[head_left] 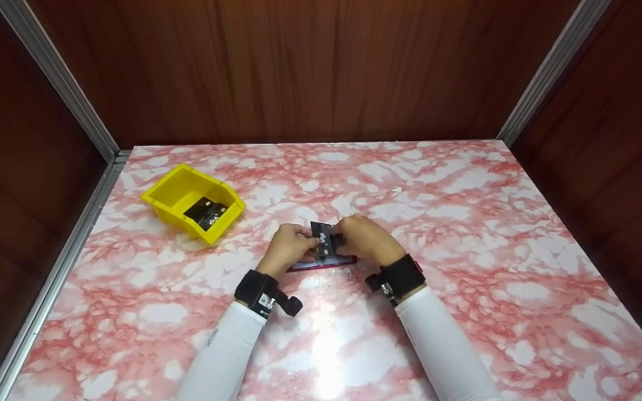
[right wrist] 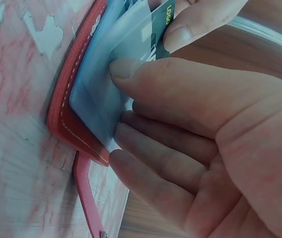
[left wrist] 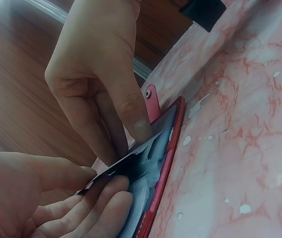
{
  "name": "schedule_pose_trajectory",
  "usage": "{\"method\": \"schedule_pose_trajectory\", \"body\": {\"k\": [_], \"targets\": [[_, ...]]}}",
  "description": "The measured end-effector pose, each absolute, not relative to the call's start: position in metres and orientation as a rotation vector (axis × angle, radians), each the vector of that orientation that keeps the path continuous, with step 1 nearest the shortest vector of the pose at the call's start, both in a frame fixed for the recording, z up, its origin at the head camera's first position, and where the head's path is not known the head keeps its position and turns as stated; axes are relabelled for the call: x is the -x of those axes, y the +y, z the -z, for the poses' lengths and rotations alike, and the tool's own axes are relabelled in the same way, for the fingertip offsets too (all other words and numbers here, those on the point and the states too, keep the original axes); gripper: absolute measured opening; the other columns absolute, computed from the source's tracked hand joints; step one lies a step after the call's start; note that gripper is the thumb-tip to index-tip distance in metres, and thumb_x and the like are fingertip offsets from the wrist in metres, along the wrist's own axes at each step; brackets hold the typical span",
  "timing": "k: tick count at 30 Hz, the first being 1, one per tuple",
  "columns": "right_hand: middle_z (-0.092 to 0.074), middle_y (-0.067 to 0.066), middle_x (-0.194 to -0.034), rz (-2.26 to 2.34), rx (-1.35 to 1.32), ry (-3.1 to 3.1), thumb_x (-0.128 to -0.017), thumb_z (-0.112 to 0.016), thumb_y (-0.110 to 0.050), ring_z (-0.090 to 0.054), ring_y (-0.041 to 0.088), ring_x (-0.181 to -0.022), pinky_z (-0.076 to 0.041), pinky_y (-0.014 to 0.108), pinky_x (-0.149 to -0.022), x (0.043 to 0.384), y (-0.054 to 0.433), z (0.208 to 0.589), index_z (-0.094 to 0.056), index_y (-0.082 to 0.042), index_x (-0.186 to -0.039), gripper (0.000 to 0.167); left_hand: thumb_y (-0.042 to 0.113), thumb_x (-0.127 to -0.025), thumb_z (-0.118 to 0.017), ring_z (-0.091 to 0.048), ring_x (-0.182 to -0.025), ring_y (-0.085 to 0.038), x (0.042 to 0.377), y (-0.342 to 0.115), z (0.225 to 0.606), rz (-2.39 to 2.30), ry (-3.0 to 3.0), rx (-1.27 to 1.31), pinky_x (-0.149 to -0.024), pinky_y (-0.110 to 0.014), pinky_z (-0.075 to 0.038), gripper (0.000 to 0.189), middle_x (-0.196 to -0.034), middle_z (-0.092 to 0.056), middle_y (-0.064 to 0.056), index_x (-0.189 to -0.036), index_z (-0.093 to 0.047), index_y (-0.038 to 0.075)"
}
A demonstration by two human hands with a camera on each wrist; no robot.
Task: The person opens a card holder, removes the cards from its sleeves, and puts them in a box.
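Note:
A red card holder (right wrist: 66, 119) with white stitching and clear plastic sleeves (right wrist: 93, 89) lies open on the table. Its pink strap (left wrist: 153, 108) with a metal snap sticks out at one side. Between the hands stands a black card (head_left: 322, 236) with light lettering, tilted up over the holder. The left hand (head_left: 287, 246) pinches the card between thumb and fingers. In the right wrist view the card (right wrist: 159, 27) is partly behind the clear plastic. The right hand (head_left: 370, 239) pinches a plastic sleeve, thumb on its face and fingers behind.
To the left stands a yellow bin (head_left: 168, 214) with several black cards (head_left: 207, 213) lying in it. The table (head_left: 466, 234) has a red-and-white marbled top. Dark wood panels (head_left: 310, 72) with metal edging enclose its back and sides.

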State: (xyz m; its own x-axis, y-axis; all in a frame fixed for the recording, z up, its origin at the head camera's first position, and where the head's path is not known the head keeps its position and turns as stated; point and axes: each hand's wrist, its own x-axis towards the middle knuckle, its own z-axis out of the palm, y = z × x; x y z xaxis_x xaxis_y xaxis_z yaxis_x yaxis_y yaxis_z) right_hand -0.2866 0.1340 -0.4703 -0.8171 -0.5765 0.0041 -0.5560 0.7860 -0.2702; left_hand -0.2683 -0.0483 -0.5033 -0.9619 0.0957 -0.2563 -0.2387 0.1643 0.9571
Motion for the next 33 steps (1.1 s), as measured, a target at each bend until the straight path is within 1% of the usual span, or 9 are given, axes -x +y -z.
{"method": "schedule_pose_trajectory", "body": {"k": [6, 11, 14, 18, 21, 24, 33], "targets": [[-0.07, 0.004, -0.084, 0.397, 0.915, 2.898, -0.07, -0.076, -0.012, -0.058, 0.014, -0.072, -0.049, 0.031, -0.07, 0.287, 0.134, 0.47, -0.072, -0.01, -0.092, 0.022, 0.004, -0.079, -0.065, -0.069, -0.063, -0.027, 0.268, -0.049, 0.501, -1.936, 2.106, 0.157, -0.058, -0.034, -0.057, 0.019, -0.087, -0.066, -0.02, -0.095, -0.058, -0.004], [-0.069, 0.003, -0.081, 0.41, 0.922, 2.9, -0.071, -0.074, -0.012, -0.057, 0.013, -0.069, -0.049, 0.031, -0.068, 0.288, 0.133, 0.47, -0.073, -0.012, -0.09, 0.019, 0.002, -0.078, -0.065, -0.069, -0.065, -0.026, 0.268, -0.049, 0.5, -1.981, 2.109, 0.154, -0.06, -0.035, -0.057, 0.021, -0.09, -0.067, -0.02, -0.097, -0.061, -0.006], [-0.069, 0.003, -0.079, 0.434, 0.931, 2.891, -0.07, -0.074, -0.012, -0.056, 0.013, -0.068, -0.048, 0.029, -0.067, 0.288, 0.133, 0.471, -0.073, -0.012, -0.088, 0.017, 0.0, -0.078, -0.063, -0.069, -0.071, -0.032, 0.265, -0.049, 0.493, -1.99, 2.119, 0.13, -0.066, -0.04, -0.057, 0.025, -0.097, -0.066, -0.024, -0.102, -0.063, -0.008], [-0.069, 0.002, -0.077, 0.454, 0.93, 2.89, -0.069, -0.075, -0.011, -0.056, 0.013, -0.067, -0.047, 0.029, -0.065, 0.287, 0.134, 0.471, -0.072, -0.012, -0.084, 0.015, -0.001, -0.078, -0.063, -0.069, -0.076, -0.035, 0.265, -0.05, 0.49, -2.0, 2.132, 0.115, -0.069, -0.041, -0.056, 0.028, -0.102, -0.065, -0.027, -0.105, -0.063, -0.009], [-0.069, 0.001, -0.077, 0.442, 0.933, 2.897, -0.069, -0.076, -0.013, -0.056, 0.013, -0.068, -0.048, 0.029, -0.066, 0.286, 0.134, 0.472, -0.072, -0.012, -0.083, 0.014, -0.001, -0.076, -0.065, -0.069, -0.072, -0.029, 0.266, -0.051, 0.494, -2.024, 2.147, 0.12, -0.064, -0.036, -0.057, 0.026, -0.098, -0.066, -0.024, -0.101, -0.065, -0.008], [-0.068, 0.002, -0.077, 0.433, 0.937, 2.898, -0.069, -0.078, -0.015, -0.056, 0.013, -0.069, -0.047, 0.03, -0.066, 0.286, 0.134, 0.472, -0.072, -0.012, -0.083, 0.015, -0.001, -0.075, -0.065, -0.069, -0.069, -0.026, 0.266, -0.051, 0.495, -2.032, 2.156, 0.128, -0.062, -0.034, -0.057, 0.026, -0.095, -0.067, -0.021, -0.1, -0.066, -0.008], [-0.068, 0.002, -0.076, 0.42, 0.94, 2.892, -0.07, -0.078, -0.016, -0.055, 0.013, -0.067, -0.046, 0.029, -0.064, 0.287, 0.134, 0.471, -0.071, -0.013, -0.08, 0.013, 0.001, -0.074, -0.067, -0.069, -0.065, -0.023, 0.267, -0.053, 0.493, -2.031, 2.214, 0.144, -0.058, -0.031, -0.057, 0.024, -0.09, -0.069, -0.018, -0.097, -0.068, -0.005]]}}
